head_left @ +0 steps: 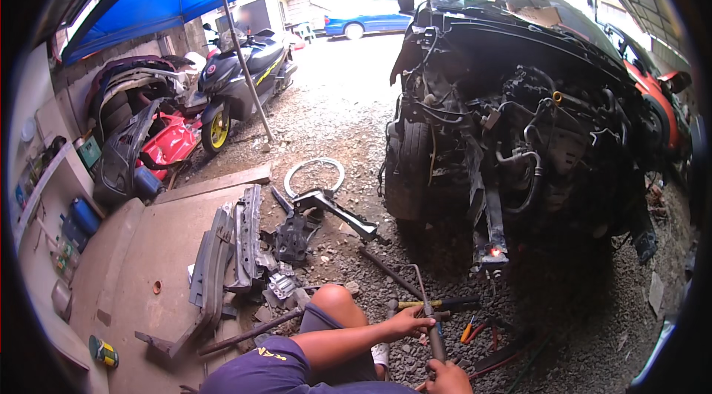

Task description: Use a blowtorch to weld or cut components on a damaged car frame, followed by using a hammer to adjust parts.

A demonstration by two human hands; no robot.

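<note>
My right hand is wrapped round the lower body of a gas torch at the bottom edge. Higher up, the fingers of my left hand close on the same torch near its neck. Its thin bent tube points up and away from me. Beyond it, the end of a metal frame rail juts from the stripped front of a dark car. A small spot on that end glows orange. No flame shows at the torch tip.
On the gravel near my hands lie a hammer with a yellow and black handle, an orange-handled screwdriver and a long bar. Removed metal parts and a white ring lie left. A motorcycle stands beyond.
</note>
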